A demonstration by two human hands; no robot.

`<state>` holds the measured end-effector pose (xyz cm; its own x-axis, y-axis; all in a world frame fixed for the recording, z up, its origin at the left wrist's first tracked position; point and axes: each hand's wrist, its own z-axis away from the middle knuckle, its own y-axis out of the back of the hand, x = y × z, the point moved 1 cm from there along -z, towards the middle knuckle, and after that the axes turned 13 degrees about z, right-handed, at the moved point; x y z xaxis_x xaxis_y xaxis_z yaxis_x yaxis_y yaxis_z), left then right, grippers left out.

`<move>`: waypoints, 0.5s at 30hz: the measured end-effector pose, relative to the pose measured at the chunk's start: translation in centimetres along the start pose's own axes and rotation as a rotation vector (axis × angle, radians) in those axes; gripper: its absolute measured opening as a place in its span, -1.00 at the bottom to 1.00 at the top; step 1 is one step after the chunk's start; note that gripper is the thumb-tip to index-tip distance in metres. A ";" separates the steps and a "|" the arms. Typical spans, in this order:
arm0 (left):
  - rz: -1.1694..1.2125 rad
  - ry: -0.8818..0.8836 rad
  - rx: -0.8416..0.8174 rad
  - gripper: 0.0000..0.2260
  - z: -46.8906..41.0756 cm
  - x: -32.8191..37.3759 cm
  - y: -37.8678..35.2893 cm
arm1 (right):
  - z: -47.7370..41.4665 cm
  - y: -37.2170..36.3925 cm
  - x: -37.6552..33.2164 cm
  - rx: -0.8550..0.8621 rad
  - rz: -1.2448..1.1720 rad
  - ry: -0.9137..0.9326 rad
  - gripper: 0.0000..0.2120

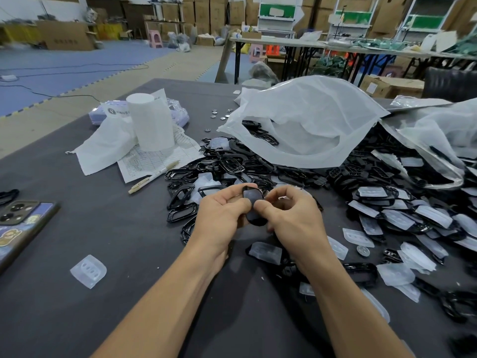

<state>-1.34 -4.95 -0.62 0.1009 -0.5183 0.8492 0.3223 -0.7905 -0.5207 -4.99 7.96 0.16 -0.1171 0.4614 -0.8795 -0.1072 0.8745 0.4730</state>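
Pressing together a black shell point(254, 208), the left hand point(222, 215) and right hand point(289, 215) both pinch it above the table point(103, 306); next probably squeezing it shut evenly.

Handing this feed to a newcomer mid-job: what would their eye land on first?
Dead centre, the left grip and right grip, both bare hands, pinch a small black oval piece between thumbs and fingers. Behind them and off to the right sprawls a heap of black frames mixed with translucent pads, with a big white bag lying open over its far side. A phone sits at the far left of the table.
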 end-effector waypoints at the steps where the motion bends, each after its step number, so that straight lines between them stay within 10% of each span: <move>1: 0.013 0.012 0.004 -0.63 -0.1 0.0 0.0 | 0.0 -0.1 -0.1 -0.022 0.010 0.012 -0.87; 15: -0.090 -0.007 0.045 -0.85 0.2 0.8 0.5 | 0.1 0.0 -0.1 -0.029 0.043 0.073 -0.90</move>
<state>-0.90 -5.68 -0.12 0.0758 -0.4432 0.8932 0.3726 -0.8183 -0.4376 -4.90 7.94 0.28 -0.1939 0.4852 -0.8527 -0.1289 0.8490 0.5124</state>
